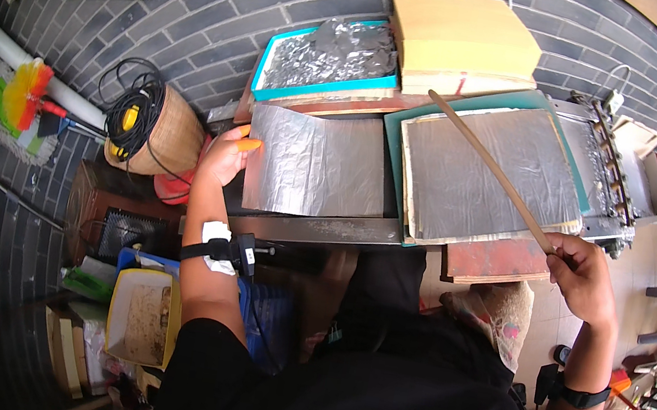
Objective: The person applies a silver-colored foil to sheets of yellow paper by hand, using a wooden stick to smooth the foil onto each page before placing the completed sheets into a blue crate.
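My left hand, with orange finger cots on two fingers, pinches the left edge of a silvery foil sheet. That sheet lies on a dark work surface with a metal front edge. In my right hand is one end of a long, thin wooden stick. The stick slants up and left across a stack of foil sheets with pale paper edges. Beneath the stack is a green mat, partly hidden. Whether the stick touches the stack I cannot tell.
Behind the sheet stands a turquoise-rimmed tray full of foil scraps, beside a yellow box-shaped stack. A metal device with a knobbed bar is at right. Left are a woven basket with black cable and a yellow tub.
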The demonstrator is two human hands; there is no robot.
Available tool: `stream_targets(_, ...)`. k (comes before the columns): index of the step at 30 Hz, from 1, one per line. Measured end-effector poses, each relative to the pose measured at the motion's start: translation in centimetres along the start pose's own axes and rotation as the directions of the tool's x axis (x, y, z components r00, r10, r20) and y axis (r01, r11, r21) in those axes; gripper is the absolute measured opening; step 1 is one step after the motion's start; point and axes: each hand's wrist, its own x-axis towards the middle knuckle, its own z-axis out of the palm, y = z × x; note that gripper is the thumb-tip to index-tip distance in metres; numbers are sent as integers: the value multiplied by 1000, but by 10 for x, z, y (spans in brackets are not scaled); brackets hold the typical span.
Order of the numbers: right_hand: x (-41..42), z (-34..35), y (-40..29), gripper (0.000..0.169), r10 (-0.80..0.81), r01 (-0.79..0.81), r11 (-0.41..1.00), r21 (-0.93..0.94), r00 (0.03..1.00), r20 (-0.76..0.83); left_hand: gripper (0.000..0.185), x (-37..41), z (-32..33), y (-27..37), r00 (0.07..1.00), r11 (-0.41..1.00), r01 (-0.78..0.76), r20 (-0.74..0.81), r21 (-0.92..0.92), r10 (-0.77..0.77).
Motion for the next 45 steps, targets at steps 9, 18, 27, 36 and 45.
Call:
stream_targets(9, 38, 24, -25, 22, -61, 103, 979, -178, 972, 229, 36, 7, -24, -12, 987, 981, 115, -127, 155, -95)
stream_targets(18, 37, 44, -26, 23, -139, 213, 945, -247, 948, 286, 44, 3, -22, -6, 937, 942, 186, -339, 278, -85)
stream_targets(27, 16, 10, -13, 7, -105, 106, 985, -138, 994, 15, 27, -36, 31, -32, 979, 984, 175, 115, -32, -170)
stream_targets(36, -6, -177, 34, 12, -423, -100, 751, -653, 687, -591, 20, -50, 78, -31, 966, 991, -131, -224, 14, 130)
stream_targets(45, -53, -246, 102, 19, -68, -781, 258, -568, 572, -818, 23, -47, 133, -47, 914, 946, -264, -266, 186, 308)
